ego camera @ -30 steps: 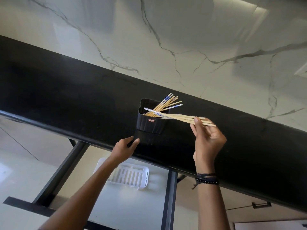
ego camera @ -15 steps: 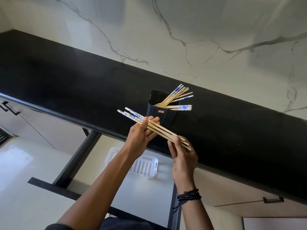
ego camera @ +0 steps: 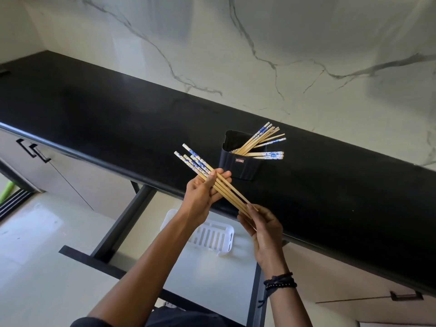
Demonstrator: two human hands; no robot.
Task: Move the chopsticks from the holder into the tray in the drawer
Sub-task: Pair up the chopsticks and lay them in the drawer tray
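A bundle of several wooden chopsticks (ego camera: 200,165) with blue-and-white ends is held over the counter's front edge. My left hand (ego camera: 203,195) grips the bundle near its middle, thumb across the top. My right hand (ego camera: 263,228) pinches the plain thin tips at the lower right. A black holder (ego camera: 238,164) stands on the counter just behind, with several more chopsticks (ego camera: 262,143) leaning out to its right. Below my arms, a white slotted tray (ego camera: 218,237) lies in the open drawer (ego camera: 207,274), partly hidden by my left forearm.
The black countertop (ego camera: 118,119) runs diagonally under a white marble wall (ego camera: 259,43). The drawer has black side rails (ego camera: 122,223). Cabinet doors with black handles (ego camera: 33,151) sit at the left and at the lower right.
The bundle went from my right hand alone, beside the holder, into both hands in front of the counter edge. My left hand left the counter edge and took hold of it.
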